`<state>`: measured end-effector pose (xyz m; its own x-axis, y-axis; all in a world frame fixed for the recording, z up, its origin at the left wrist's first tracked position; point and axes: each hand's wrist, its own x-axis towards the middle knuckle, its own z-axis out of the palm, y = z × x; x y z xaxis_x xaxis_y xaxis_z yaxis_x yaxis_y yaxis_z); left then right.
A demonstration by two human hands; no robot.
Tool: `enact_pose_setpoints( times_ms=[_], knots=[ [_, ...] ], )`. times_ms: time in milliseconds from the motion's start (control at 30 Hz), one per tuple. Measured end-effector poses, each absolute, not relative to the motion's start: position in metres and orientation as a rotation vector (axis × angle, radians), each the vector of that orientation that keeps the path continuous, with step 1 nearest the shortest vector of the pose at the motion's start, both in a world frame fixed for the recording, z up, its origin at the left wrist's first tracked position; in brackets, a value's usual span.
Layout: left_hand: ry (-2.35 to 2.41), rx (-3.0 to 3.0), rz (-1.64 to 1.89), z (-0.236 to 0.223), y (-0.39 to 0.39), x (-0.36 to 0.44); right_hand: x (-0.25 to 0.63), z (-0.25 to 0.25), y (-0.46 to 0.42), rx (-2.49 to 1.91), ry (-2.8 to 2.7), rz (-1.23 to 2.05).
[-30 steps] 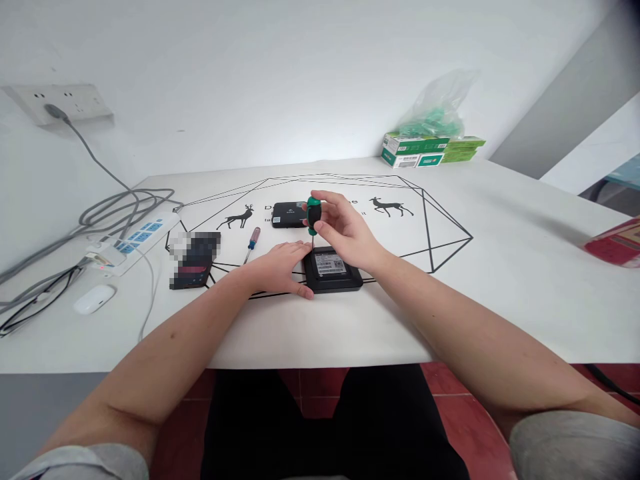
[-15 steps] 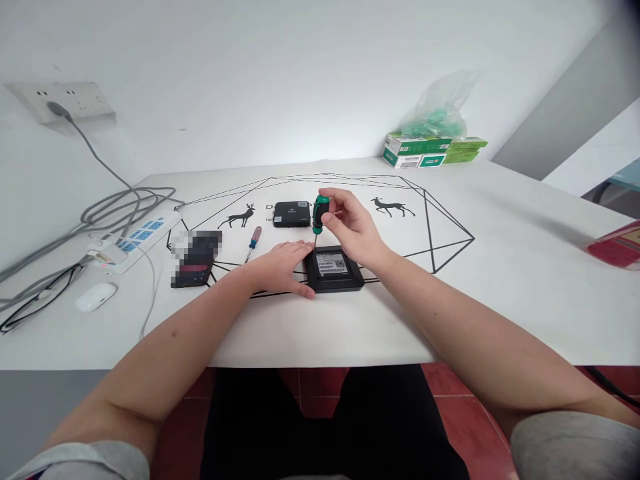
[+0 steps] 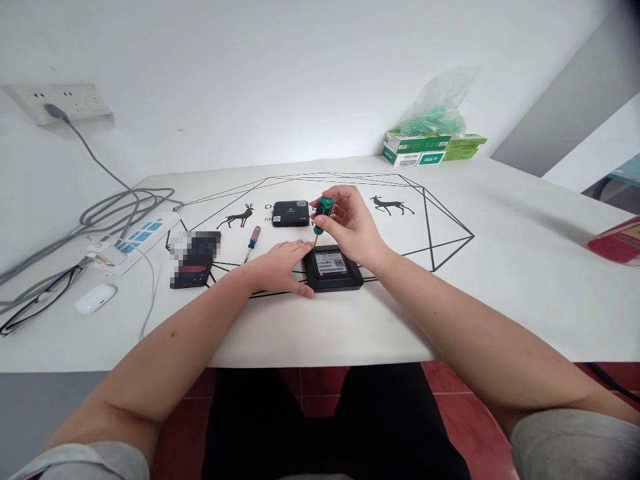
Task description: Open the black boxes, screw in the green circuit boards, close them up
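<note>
The person sits at a white counter (image 3: pixel 500 267) printed with black lines and deer. In front of them lies a black box (image 3: pixel 334 268), flat, its labelled side up, about the middle of the counter and near the front edge. The left hand (image 3: pixel 281 268) rests palm down on the counter, fingers spread flat and holding nothing, its thumb and fingertips touching the left edge of the box. The right hand (image 3: pixel 350 225) is closed around a green screwdriver (image 3: pixel 321 213), pinching the handle between thumb and fingers; the tool stands nearly upright, tilted a little, with its tip down at the far left corner of the box, though I cannot tell whether the tip touches. Behind the screwdriver, farther back on the counter, lies a second black box (image 3: pixel 290 213). To the left of the left hand a red screwdriver (image 3: pixel 252 241) lies loose on the counter, and beyond it a dark phone (image 3: pixel 194 264). Farther left are a power strip (image 3: pixel 134 241) with grey cables, and a white mouse (image 3: pixel 95 299). At the back right corner sit green cartons (image 3: pixel 425 150) with a plastic bag (image 3: pixel 437 107) on top.
</note>
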<state>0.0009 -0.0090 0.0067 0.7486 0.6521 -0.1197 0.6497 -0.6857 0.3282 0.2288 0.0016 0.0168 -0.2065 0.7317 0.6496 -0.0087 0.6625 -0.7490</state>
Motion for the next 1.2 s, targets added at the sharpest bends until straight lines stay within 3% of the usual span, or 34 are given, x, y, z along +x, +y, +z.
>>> enact_pose_setpoints(
  times_ms=[467,767,967,1200],
  knots=[
    [1.02,2.571,0.012,0.011,-0.0125,0.0015,0.2298,0.0147,0.0033,-0.704,-1.654,0.512],
    [1.019,2.574,-0.01,0.0145,-0.0139,0.0034,0.2313,0.0165,0.0022,-0.677,-1.715,0.496],
    [1.012,2.568,-0.006,0.0129,-0.0129,0.0027,0.2272,0.0158,0.0022,-0.556,-1.737,0.715],
    [1.042,2.553,-0.02,0.0135,-0.0132,0.0028,0.2265,0.0114,0.0041,-0.693,-1.68,0.608]
  ],
)
